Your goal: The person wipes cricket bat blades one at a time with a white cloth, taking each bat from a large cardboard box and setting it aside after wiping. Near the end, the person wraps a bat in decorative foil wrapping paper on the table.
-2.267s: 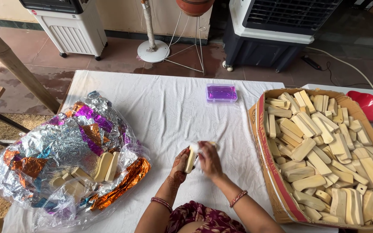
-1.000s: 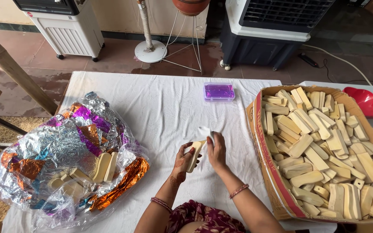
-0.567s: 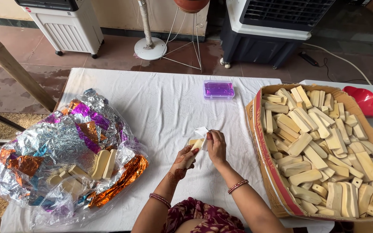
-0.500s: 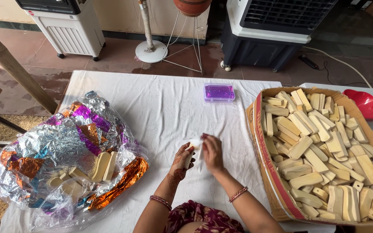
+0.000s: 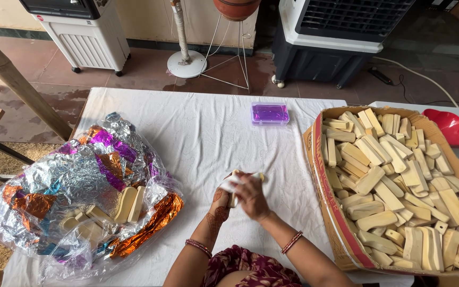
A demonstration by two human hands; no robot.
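Both my hands meet over the white tablecloth (image 5: 197,127), holding one pale yellow bar (image 5: 233,197) upright between them. My left hand (image 5: 220,201) grips the bar from the left. My right hand (image 5: 251,195) presses a small white cloth (image 5: 229,184) against the bar's top and right side. A cardboard box (image 5: 322,186) to the right is packed with several similar pale bars (image 5: 394,180). To the left lies a clear plastic bag (image 5: 81,196) with shiny silver, purple and orange foil and a few bars inside.
A small purple lidded plastic box (image 5: 270,113) sits at the table's far side. A red bowl (image 5: 452,127) stands behind the cardboard box. Two air coolers (image 5: 88,37), a fan stand (image 5: 186,61) and a bamboo pole (image 5: 17,85) stand on the floor beyond.
The bar has stayed in my hands while they turned and rubbed it with the white cloth. My hands shifted slightly nearer to me.
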